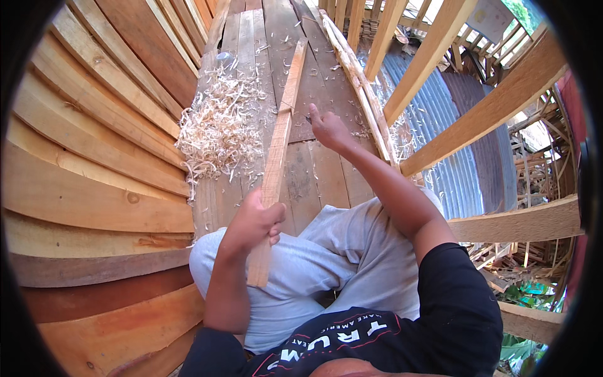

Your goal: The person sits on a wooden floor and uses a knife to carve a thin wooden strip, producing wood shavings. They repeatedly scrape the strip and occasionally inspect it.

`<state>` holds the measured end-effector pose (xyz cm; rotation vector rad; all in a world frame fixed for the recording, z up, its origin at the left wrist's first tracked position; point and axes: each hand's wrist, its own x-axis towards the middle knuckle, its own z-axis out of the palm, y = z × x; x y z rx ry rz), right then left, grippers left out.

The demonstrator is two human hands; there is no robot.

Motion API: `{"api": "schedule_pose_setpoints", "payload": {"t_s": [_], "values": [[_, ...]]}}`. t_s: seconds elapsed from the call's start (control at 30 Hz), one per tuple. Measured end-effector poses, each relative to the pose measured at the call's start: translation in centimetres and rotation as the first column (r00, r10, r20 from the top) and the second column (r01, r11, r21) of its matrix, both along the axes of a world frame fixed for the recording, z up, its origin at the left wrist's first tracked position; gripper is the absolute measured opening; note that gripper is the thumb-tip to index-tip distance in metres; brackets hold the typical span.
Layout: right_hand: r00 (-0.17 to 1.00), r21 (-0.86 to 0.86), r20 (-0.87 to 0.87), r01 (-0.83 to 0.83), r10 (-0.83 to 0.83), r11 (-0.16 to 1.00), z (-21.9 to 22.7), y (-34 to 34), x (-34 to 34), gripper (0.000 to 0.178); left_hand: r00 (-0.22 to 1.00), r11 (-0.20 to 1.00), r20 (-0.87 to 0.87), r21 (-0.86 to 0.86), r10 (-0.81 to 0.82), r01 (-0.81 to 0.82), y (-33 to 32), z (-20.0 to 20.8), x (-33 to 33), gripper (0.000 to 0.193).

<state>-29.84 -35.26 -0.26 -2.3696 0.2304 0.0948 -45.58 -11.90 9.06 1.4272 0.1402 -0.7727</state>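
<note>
Head view shows the long wooden strip point(276, 154) in front of me, running away from my lap over the plank floor point(314, 182). Its near end lies above my grey trousers point(339, 251); whether its far end touches the floor, I cannot tell. Some way along it, a mark crosses the wood – a notch or a joint, this is not clear.

My left hand point(257, 220) is closed around the strip near this close end. My right hand point(330, 129) is just beside the strip, farther out, with the fingers curled in and the thumb raised; it seems to have hold of a small dark thing point(308, 118), mostly hidden.

To work well on this strip, I judge that the left grip should be firm, so the wood does not roll, and the right hand should make even strokes – never toward the left fingers or my legs. Near the mark I would press lightly, because the wood may catch there.

Curly shavings point(220, 125) are heaped left of the strip, beside the leaning boards point(94, 188). To the right are wooden posts point(433, 56) and, beyond, corrugated metal sheets point(440, 119).
</note>
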Motion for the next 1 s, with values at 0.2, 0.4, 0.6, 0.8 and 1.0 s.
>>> {"api": "schedule_pose_setpoints", "payload": {"t_s": [0.2, 0.4, 0.6, 0.8, 1.0], "values": [[0.993, 0.426, -0.105, 0.090, -0.050, 0.900, 1.0, -0.1, -0.4, 0.087, 0.998, 0.998, -0.036, -0.012, -0.055, 0.055, 2.1, 3.4, -1.3, 0.025], [0.962, 0.711, -0.250, 0.106, 0.108, 0.695, 2.6, -0.2, -1.6, 0.063, 0.985, 0.985, 0.003, 0.013, -0.172, 0.172, 2.0, 3.9, -2.1, 0.026], [0.977, 0.795, -0.209, 0.146, 0.041, 0.589, 1.6, -0.5, -1.3, 0.038, 0.973, 0.971, -0.001, -0.060, -0.231, 0.230, 2.2, 2.5, -0.7, 0.034], [0.989, 0.637, -0.147, 0.086, 0.011, 0.766, 1.8, 0.1, -1.6, 0.043, 0.940, 0.913, -0.332, -0.401, -0.073, -0.071, 0.7, -2.3, 1.9, 0.040], [0.984, 0.436, -0.073, -0.113, 0.160, 0.893, 2.8, -1.2, -2.4, 0.053, 0.989, 0.972, -0.134, -0.233, -0.068, 0.036, -1.3, -5.2, 3.8, 0.045]]}}
